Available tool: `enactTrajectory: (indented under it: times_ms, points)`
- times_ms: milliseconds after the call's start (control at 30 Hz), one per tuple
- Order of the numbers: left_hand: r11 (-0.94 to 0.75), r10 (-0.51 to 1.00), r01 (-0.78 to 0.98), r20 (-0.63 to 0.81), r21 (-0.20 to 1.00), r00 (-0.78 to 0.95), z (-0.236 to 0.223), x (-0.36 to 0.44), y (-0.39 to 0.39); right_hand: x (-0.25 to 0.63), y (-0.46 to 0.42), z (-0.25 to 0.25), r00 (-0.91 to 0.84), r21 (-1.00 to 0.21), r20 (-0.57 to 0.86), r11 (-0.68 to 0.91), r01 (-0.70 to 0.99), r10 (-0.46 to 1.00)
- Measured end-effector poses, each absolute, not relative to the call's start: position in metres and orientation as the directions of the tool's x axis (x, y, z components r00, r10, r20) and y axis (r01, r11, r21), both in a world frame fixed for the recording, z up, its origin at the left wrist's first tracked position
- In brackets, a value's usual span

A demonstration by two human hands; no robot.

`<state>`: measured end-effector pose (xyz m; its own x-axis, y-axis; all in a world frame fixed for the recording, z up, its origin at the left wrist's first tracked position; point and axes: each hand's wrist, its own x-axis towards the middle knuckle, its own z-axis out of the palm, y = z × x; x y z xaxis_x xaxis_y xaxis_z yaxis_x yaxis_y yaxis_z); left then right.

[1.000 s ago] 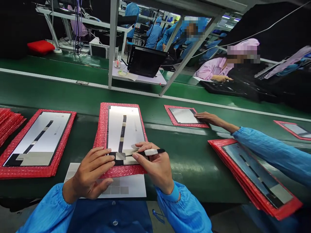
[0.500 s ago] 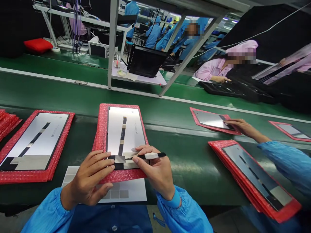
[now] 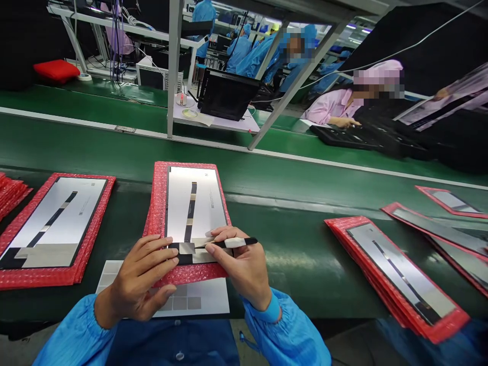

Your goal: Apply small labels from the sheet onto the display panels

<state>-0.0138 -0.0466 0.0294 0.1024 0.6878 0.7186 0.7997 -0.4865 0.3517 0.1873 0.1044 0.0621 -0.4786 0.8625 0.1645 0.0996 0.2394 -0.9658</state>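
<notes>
A silver-faced rectangular panel [image 3: 192, 203] with a dark central strip lies in a red bubble-wrap bag [image 3: 159, 203] in front of me. My left hand [image 3: 141, 274] rests flat-fingered on the panel's near edge, over the strip's black end. My right hand [image 3: 238, 267] is shut on black tweezers [image 3: 238, 243] with a white grip band. Their tip touches a small silver patch [image 3: 186, 248] on the black strip. A white sheet with grey squares [image 3: 198, 300] lies under my wrists, partly hidden by my left hand.
Other silver panels on red bubble-wrap bags lie left [image 3: 53, 223] and right [image 3: 400, 269] on the green conveyor belt [image 3: 290, 244]. A red stack [image 3: 9, 193] sits at the left edge. Beyond a metal upright [image 3: 171, 66], a person in pink [image 3: 335, 107] works at another line.
The co-worker's hand and blue sleeve have left the view at the right. The panel under that hand has moved right along the belt. My hands and tweezers have barely moved.
</notes>
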Motion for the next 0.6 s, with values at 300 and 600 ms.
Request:
enactTrajectory:
  times_ms: [300, 600]
  points:
    - [-0.499, 0.687, 0.793, 0.718, 0.350, 0.115, 0.0300, -0.0132, -0.0461, 0.1869, 0.1044, 0.0604, -0.487, -0.960, 0.175, 0.258, 0.108, 0.856]
    - [-0.510, 0.699, 0.793, 0.698, 0.334, 0.155, 0.0289, -0.0154, -0.0486, 0.1886, 0.1045, 0.0577, -0.497, -0.960, 0.182, 0.262, 0.096, 0.849]
